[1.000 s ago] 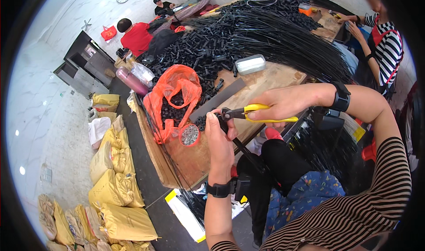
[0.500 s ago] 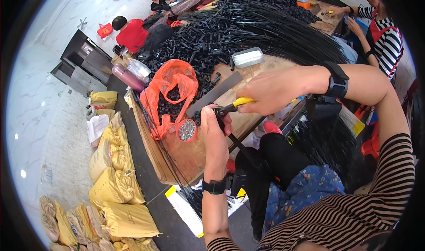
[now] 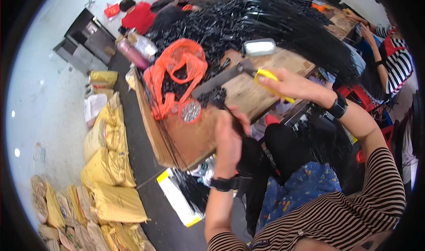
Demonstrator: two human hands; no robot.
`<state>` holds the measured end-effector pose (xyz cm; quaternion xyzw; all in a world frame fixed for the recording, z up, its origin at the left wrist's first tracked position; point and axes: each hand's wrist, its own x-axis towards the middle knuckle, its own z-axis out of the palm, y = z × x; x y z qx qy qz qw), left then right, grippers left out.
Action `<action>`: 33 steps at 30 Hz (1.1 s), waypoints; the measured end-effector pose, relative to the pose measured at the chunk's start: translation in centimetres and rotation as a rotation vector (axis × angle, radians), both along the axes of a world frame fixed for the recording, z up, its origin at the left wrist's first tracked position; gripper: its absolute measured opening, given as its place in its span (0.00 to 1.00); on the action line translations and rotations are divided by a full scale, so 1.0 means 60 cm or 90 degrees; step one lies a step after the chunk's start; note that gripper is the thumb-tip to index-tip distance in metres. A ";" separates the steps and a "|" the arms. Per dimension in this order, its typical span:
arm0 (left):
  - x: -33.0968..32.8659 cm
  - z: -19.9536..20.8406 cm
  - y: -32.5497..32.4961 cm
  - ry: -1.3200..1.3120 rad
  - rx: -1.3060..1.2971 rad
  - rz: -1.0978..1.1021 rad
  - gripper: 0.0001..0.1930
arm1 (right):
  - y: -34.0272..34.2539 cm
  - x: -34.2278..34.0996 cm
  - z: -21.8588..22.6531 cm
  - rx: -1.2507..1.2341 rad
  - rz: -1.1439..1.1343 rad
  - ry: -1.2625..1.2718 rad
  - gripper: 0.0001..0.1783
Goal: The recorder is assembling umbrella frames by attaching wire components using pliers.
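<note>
Yellow-handled pliers [image 3: 270,79] are gripped in my right hand [image 3: 285,85], out over the table's near side. Their dark jaws point left, above a flat grey metal strip [image 3: 223,80]. Lower and to the left, my left hand [image 3: 229,138] is blurred by motion. A dark, thin rod-like piece [image 3: 237,121] runs between its thumb and fingers; its exact kind is smeared. Just beyond these fingers lies a small cluster of black parts [image 3: 216,96]. A round red-rimmed tub [image 3: 190,111] of small shiny metal pieces stands to their left.
An orange plastic bag [image 3: 195,65] with black parts sits on the wooden table [image 3: 177,140]. Behind are a clear box [image 3: 260,47], heaped black parts [image 3: 212,27] and long black rods [image 3: 292,29]. Yellow sacks [image 3: 117,202] line the left floor. Co-workers sit around the table.
The pliers have come away from the black piece at my left hand and moved up and right. My left hand has shifted slightly right and down. The whole view has tilted.
</note>
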<state>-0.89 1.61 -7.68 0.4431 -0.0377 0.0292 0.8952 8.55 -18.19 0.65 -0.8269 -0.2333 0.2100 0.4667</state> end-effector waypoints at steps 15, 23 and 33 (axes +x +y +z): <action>-0.010 0.065 0.065 -0.115 -0.004 0.146 0.20 | 0.047 -0.084 -0.016 0.084 -0.018 0.088 0.16; -0.004 0.066 0.072 -0.097 -0.025 0.083 0.23 | 0.071 -0.085 0.001 0.110 0.094 0.031 0.19; -0.002 0.079 0.063 -0.028 0.022 0.097 0.22 | 0.108 -0.082 0.034 0.125 0.022 -0.186 0.12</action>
